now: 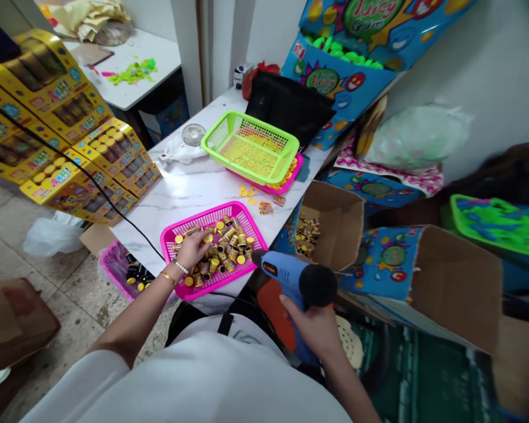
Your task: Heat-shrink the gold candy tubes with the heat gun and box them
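Note:
My left hand [193, 248] reaches into a pink basket [242, 212] on the white table [194, 188], fingers curled over several small yellow-capped bottles [229, 247]. Whether a bottle is gripped is hidden by the fingers. My right hand [314, 326] is wrapped round the handle of a blue and orange heat gun [291, 281], held low near my lap with its nozzle pointing toward the pink basket's near corner.
A green basket [251, 145] sits stacked on a second pink one at the table's far end. An open cardboard box [335, 223] with more bottles stands right of the table. Yellow display boxes [62, 141] are stacked at left. A small fan [193, 135] lies beyond.

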Demonstrator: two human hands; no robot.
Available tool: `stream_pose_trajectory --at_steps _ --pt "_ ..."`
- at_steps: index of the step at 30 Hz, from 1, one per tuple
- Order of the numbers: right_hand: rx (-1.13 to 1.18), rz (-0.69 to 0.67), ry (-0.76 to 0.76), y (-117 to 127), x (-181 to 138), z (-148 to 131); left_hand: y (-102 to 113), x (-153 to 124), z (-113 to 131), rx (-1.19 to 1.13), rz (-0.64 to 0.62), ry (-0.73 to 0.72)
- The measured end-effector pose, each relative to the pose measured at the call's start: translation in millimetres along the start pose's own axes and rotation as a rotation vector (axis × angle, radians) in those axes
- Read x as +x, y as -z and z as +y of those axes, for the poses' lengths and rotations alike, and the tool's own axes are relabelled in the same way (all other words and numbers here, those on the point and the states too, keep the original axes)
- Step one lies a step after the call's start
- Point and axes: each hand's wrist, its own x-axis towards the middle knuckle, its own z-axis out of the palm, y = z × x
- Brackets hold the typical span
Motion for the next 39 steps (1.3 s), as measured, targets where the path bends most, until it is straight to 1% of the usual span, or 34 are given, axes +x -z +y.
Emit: stream_pose_trajectory --at_steps 2,6,7,9,11,13,15,17,18,19,20,22,24,25,27,28,30,32,34,35,36,38,39 --pt "0.122 0.007 -0.083 8 -1 -5 0 -9 -9 0.005 -0.001 0.001" --pt "0.402 -0.12 -0.175 17 -11 -15 -3 -17 -25 0.058 -0.022 0.021" --pt "0.415 -0.157 -0.183 17 -17 -15 -5 -17 -29 0.068 -0.04 0.025" --pt "0.362 -0.221 -0.183 16 -32 -12 -7 -16 -38 0.077 -0.073 0.019" --pt "0.29 -0.248 -0.178 12 -48 -5 -9 -14 -45 0.083 -0.088 -0.008" --pt "0.28 -0.224 -0.212 5 -60 -2 -10 -10 -50 0.089 -0.088 -0.043" --pt "0.337 -0.136 -0.261 -5 -64 -6 -11 -3 -50 0.098 -0.087 -0.075" --pt "0.411 -0.019 -0.283 -17 -61 -19 -13 6 -47 0.118 -0.099 -0.096" --pt "0.444 0.019 -0.271 -22 -58 -27 -14 10 -45 0.137 -0.114 -0.105" --pt "0.467 0.026 -0.25 -27 -56 -35 -15 13 -42 0.162 -0.135 -0.118" --pt "0.478 -0.004 -0.224 -31 -55 -43 -16 16 -40 0.19 -0.156 -0.134" --pt "0.459 -0.132 -0.173 -37 -59 -54 -17 21 -38 0.244 -0.191 -0.173" --pt "0.401 -0.235 -0.133 -41 -69 -56 -17 24 -41 0.269 -0.209 -0.214" --pt "0.369 -0.249 -0.122 -43 -74 -54 -16 26 -43 0.27 -0.212 -0.228" --pt "0.314 -0.208 -0.136 -46 -84 -44 -15 29 -49 0.256 -0.223 -0.248" --pt "0.298 -0.159 -0.171 -48 -88 -38 -14 30 -51 0.246 -0.225 -0.254" --pt "0.283 -0.036 -0.289 -49 -90 -25 -14 30 -51 0.226 -0.203 -0.255" --pt "0.283 0.095 -0.404 -46 -88 -13 -17 25 -45 0.203 -0.134 -0.255" --pt "0.315 0.186 -0.446 -42 -83 -8 -26 15 -33 0.167 -0.087 -0.31" --pt "0.346 0.215 -0.445 -39 -81 -7 -33 9 -26 0.146 -0.102 -0.376" --pt "0.387 0.232 -0.437 -37 -79 -9 -41 5 -19 0.132 -0.146 -0.462" --pt "0.466 0.232 -0.409 -35 -75 -15 -57 3 -7 0.137 -0.296 -0.653" --pt "0.492 0.213 -0.392 -34 -72 -20 -63 5 -3 0.16 -0.368 -0.723"
